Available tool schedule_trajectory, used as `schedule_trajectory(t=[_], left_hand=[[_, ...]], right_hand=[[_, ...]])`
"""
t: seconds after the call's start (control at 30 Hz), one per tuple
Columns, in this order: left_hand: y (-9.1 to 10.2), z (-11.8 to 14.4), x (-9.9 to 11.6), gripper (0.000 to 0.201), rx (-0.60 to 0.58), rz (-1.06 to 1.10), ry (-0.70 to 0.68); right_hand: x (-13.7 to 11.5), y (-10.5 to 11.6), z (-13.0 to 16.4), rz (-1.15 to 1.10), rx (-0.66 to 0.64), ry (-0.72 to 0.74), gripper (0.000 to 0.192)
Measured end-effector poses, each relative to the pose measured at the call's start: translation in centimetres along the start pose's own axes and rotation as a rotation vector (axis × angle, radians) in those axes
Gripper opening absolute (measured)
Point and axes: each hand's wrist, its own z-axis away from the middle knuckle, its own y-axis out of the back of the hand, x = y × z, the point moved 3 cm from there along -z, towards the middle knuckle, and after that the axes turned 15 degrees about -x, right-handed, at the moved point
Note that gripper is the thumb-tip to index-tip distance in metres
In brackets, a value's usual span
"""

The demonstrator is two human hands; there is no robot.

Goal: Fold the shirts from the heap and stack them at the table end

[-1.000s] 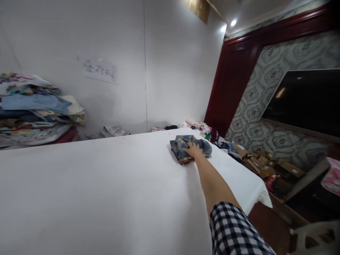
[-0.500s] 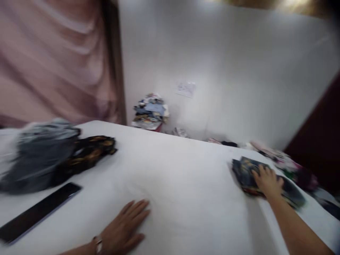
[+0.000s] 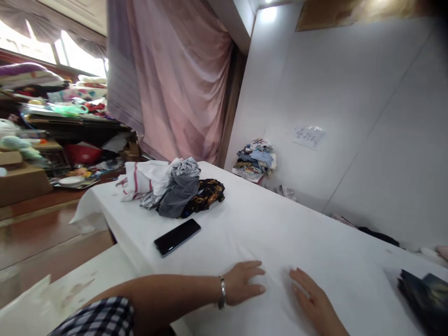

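My left hand (image 3: 243, 282), with a silver bracelet at the wrist, is low over the white tablecloth (image 3: 266, 238), its fingers apart and nothing in them. Just right of it, my right hand (image 3: 311, 296) has its fingers stretched out and is empty too. A black phone (image 3: 178, 236) lies face up beyond my left forearm. Behind the phone is a loose heap of clothes: a white cloth with red stripes (image 3: 142, 177), a grey garment (image 3: 179, 196) and a black-and-gold patterned one (image 3: 206, 196). Dark folded clothing (image 3: 425, 296) rests at the right edge, partly cut off.
A pile of clothes (image 3: 257, 158) stands beyond the table by the white wall (image 3: 332, 79), which bears a paper sign (image 3: 310, 136). A pink curtain (image 3: 182, 79) hangs behind the table. At left are a cardboard box (image 3: 23, 182) and cluttered shelves.
My right hand has let go of the dark folded clothing and moved left, near my left hand. The view has swung left, bringing in the shelves and floor.
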Motion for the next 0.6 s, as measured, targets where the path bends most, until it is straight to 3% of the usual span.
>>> schedule_trajectory(t=[0.07,0.17,0.3,0.4,0.5,0.6], left_hand=[[2.8,0.7,-0.9,0.052,0.126,-0.001,-0.003],[9.1,3.1,-3.6,0.048,0.348,-0.107,0.056],[18.9,8.4,-8.6,0.043,0.672,-0.241,0.284],[24.9,12.6,-12.0,0.045,0.859,-0.299,0.518],[28.6,16.0,-14.7,0.046,0.952,-0.295,0.695],[30.5,18.7,-17.1,0.048,1.013,-0.252,0.827]], right_hand=[[-1.7,-1.3,-0.3,0.011,-0.043,0.036,0.042],[-3.2,-2.7,-0.7,0.04,-0.059,0.042,0.042],[-3.7,-4.5,-1.4,0.1,-0.003,0.131,0.04],[-3.1,-5.8,-2.0,0.176,0.079,0.178,0.037],[-2.2,-6.8,-2.2,0.247,0.121,0.184,0.036],[-1.7,-7.2,-2.1,0.272,0.114,0.183,0.036]])
